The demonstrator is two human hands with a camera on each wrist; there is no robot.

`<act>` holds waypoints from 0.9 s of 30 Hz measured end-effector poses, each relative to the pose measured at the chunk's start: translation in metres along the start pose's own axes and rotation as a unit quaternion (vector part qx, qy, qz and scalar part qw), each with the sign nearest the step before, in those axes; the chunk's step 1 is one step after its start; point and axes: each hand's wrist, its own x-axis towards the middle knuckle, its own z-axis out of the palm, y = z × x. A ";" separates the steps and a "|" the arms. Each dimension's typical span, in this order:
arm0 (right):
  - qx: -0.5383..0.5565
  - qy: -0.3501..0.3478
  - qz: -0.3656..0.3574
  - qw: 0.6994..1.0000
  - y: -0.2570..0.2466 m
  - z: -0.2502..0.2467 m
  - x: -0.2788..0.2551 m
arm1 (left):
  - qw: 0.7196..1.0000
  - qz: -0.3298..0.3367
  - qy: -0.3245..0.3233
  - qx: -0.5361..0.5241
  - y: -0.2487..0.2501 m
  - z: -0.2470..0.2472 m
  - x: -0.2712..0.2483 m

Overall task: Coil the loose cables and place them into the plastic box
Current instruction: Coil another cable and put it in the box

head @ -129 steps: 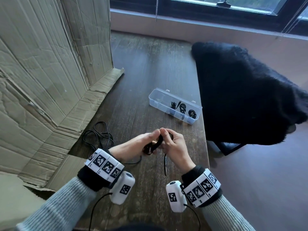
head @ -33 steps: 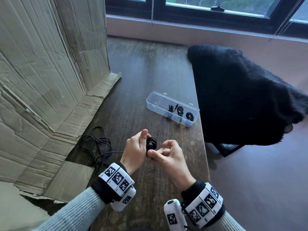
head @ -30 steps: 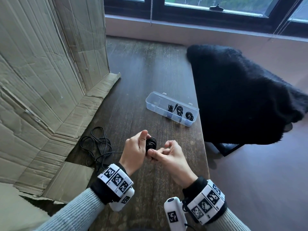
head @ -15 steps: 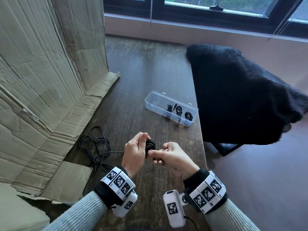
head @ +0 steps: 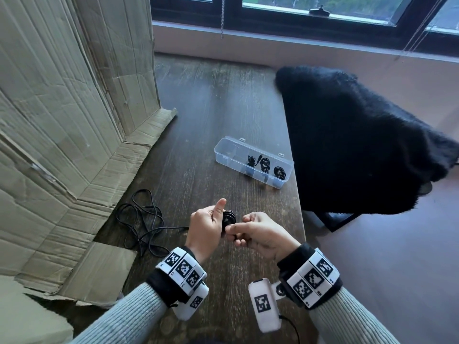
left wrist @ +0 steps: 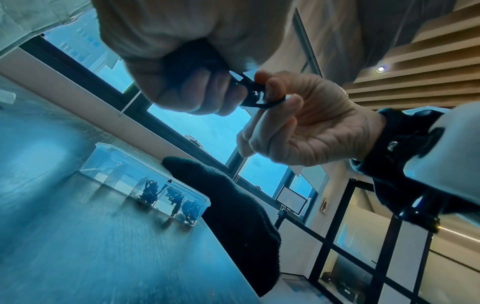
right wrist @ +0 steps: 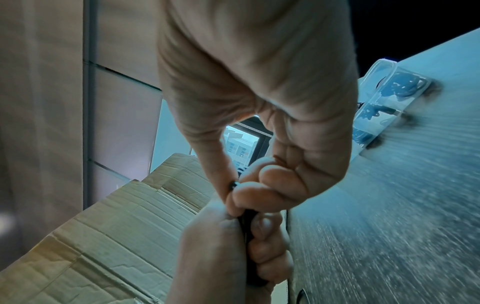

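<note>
A small black coiled cable (head: pixel 229 217) is held above the dark wooden table (head: pixel 211 120) between both hands. My left hand (head: pixel 207 224) grips the coil, thumb raised, fingers curled round it (left wrist: pixel 192 67). My right hand (head: pixel 250 230) pinches the cable's end (left wrist: pixel 255 96) between thumb and forefinger, right beside the coil (right wrist: pixel 235 184). The clear plastic box (head: pixel 253 167) lies open farther back on the table with three black coils (head: pixel 264 165) in its right part. A loose tangled black cable (head: pixel 144 219) lies on the table to the left.
Crumpled cardboard (head: pixel 62 120) stands along the left side and spreads over the table's left edge. A chair draped in black fleece (head: pixel 360 145) sits against the table's right edge, close to the box. A window runs along the far wall.
The coil stays between my hands. My right hand's fingers have curled in and closed on the cable end, and both hands have dropped slightly nearer to me. My left thumb is up again.
</note>
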 end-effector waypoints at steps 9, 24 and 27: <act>0.051 0.068 0.000 0.996 0.001 0.006 0.009 | 0.998 0.060 0.002 -0.003 0.004 -0.002 -0.002; 0.014 0.163 -0.250 0.954 0.028 0.023 0.002 | 0.999 0.040 -0.002 -0.025 -0.007 -0.016 0.011; 0.044 0.187 -0.263 0.945 0.026 0.027 0.001 | 0.998 0.022 -0.016 -0.064 -0.003 -0.017 0.015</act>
